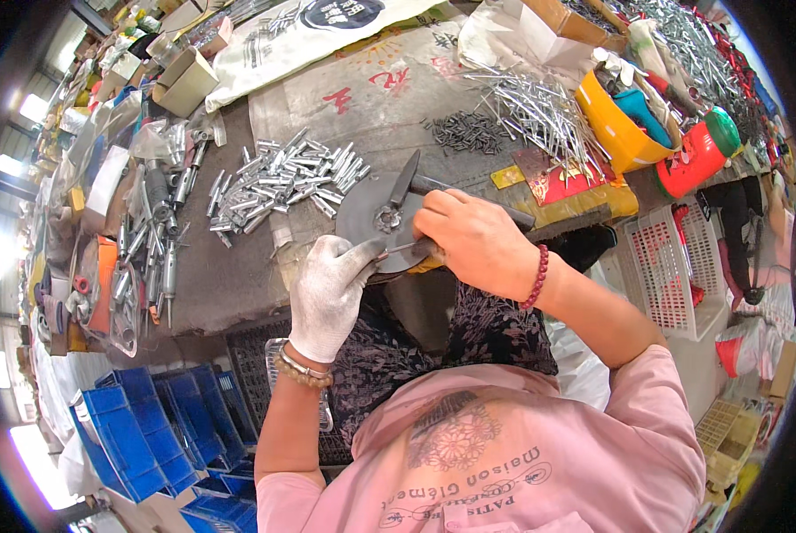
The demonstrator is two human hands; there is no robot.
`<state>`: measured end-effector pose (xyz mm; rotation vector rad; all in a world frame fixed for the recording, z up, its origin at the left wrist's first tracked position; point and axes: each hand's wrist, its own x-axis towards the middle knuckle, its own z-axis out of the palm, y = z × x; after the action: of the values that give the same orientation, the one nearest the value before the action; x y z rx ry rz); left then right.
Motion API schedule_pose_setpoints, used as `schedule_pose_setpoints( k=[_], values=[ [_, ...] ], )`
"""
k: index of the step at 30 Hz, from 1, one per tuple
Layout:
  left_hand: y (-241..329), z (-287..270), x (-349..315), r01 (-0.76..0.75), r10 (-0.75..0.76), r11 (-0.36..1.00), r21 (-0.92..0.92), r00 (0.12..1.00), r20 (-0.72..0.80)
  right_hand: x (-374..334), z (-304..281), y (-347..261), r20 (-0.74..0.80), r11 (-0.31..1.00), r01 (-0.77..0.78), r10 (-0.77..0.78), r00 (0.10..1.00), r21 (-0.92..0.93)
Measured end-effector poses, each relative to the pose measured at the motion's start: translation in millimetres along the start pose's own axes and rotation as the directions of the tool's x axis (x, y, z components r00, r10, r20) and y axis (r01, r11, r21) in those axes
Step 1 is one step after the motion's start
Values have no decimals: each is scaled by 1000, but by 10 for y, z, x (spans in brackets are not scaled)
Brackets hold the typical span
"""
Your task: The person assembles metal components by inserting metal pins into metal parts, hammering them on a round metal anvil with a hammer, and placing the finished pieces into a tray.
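Note:
My left hand (329, 289), in a white glove with darkened fingertips, is closed in a pinch at the near edge of a round grey metal disc (355, 211). A thin metal rod (401, 251) runs from its fingertips toward my bare right hand (482, 238), whose fingers are curled over the rod's other end. A hammer lies across the disc, its dark wedge-shaped head (404, 178) up and its handle (520, 217) passing behind my right hand. Small metal pieces (387, 218) rest at the disc's middle. Left of the disc is a pile of short silver metal tubes (282, 182).
Small dark pins (467, 133) and long thin silver rods (540, 111) lie beyond the disc. A yellow container (613, 124) and a red bottle (689, 164) stand to the right. Hand tools (158, 213) crowd the left; blue bins (136, 435) sit below the bench.

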<state>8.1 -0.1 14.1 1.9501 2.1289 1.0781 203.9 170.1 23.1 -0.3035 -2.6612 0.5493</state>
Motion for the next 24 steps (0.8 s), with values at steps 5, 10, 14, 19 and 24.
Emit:
schedule_pose_setpoints(
  k=[5,10,14,19,24],
  values=[
    [16,-8,5,10,-10,1000,-14,1000,26,-148,-68,89,-10,998,-63,63,998,13],
    [0,6,11,-14,14,1000,15,1000,3,-122,-65,105,21,1000,-30,30,999,7],
    [14,-13,6,-6,5,1000,10,999,32,-134,-74,96,14,1000,-27,26,1000,15],
    [-5,-5,-13,-7,5,1000,28,999,51,-162,-12,115,-22,993,-39,42,999,114],
    [-29,37,-12,-45,45,997,69,999,7,-137,-9,94,-42,1000,19,-19,999,-3]
  ],
)
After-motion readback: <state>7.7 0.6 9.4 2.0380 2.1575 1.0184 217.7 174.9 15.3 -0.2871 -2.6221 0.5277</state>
